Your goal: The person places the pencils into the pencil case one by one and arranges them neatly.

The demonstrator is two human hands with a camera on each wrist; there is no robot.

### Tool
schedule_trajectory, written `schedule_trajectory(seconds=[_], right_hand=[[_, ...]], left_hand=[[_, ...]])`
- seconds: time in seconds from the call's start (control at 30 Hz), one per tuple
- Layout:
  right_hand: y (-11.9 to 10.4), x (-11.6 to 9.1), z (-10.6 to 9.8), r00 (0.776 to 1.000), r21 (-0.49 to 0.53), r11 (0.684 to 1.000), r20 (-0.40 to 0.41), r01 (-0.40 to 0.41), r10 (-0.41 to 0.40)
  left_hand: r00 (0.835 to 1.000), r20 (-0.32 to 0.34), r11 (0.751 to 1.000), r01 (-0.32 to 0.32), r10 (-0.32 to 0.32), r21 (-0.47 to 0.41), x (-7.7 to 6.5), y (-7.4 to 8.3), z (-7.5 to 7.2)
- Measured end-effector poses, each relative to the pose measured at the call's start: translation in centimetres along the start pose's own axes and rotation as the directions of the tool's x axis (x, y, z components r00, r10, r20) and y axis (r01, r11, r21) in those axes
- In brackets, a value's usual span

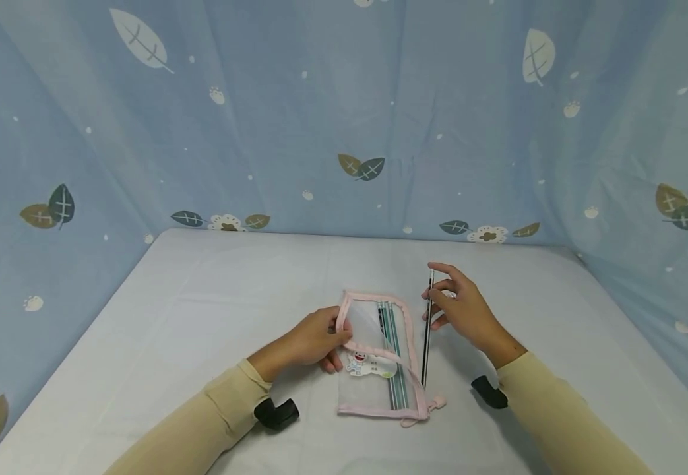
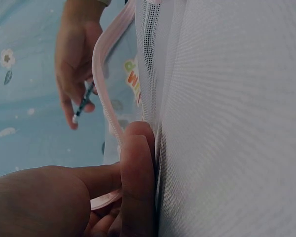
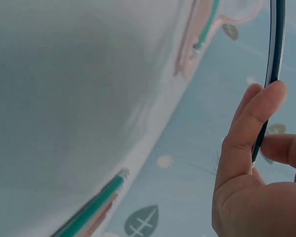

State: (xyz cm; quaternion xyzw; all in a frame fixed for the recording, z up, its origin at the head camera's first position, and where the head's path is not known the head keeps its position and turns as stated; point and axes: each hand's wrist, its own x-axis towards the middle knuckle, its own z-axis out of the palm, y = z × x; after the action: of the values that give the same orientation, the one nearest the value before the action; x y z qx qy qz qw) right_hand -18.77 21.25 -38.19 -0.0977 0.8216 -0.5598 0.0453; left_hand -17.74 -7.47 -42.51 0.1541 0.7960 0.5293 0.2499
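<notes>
A see-through mesh pouch (image 1: 352,392) with pink trim lies in the middle of the white table, its upper flap lifted. Several teal and dark pencils (image 1: 399,389) show through it, along with a cartoon label (image 1: 373,365). My left hand (image 1: 316,336) pinches the pink edge at the pouch's left side, thumb on top; up close, the left wrist view shows this grip on the trim (image 2: 99,74). To the right of the pouch, my right hand (image 1: 462,307) pinches a dark striped pencil (image 1: 427,343) near its upper end. Its lower end overlaps the pouch's right border.
A pink zipper pull (image 1: 437,402) sticks out at the pouch's lower right corner. A teal stick-like thing (image 3: 96,207) appears low in the right wrist view. Blue leaf-patterned cloth (image 1: 296,119) hangs behind and beside the white table (image 1: 201,290).
</notes>
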Motion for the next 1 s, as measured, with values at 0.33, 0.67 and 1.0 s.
schedule_trajectory(seconds=[0.33,0.67,1.0], right_hand=[[0.3,1.2,1.3,0.989,-0.004,0.996,0.115,-0.087,0.087],[1.0,2.0,2.2,0.975,-0.037,0.987,0.157,-0.154,0.158],[1.0,2.3,2.9,0.953,-0.092,0.969,0.184,-0.227,0.241]], left_hand=[[1.000,0.000,1.000,-0.002,0.002,0.003,-0.2,0.3,0.0],[1.000,0.002,1.000,0.003,-0.003,-0.004,-0.2,0.3,0.0],[1.000,0.001,1.000,0.014,-0.014,-0.012,-0.2,0.4,0.0]])
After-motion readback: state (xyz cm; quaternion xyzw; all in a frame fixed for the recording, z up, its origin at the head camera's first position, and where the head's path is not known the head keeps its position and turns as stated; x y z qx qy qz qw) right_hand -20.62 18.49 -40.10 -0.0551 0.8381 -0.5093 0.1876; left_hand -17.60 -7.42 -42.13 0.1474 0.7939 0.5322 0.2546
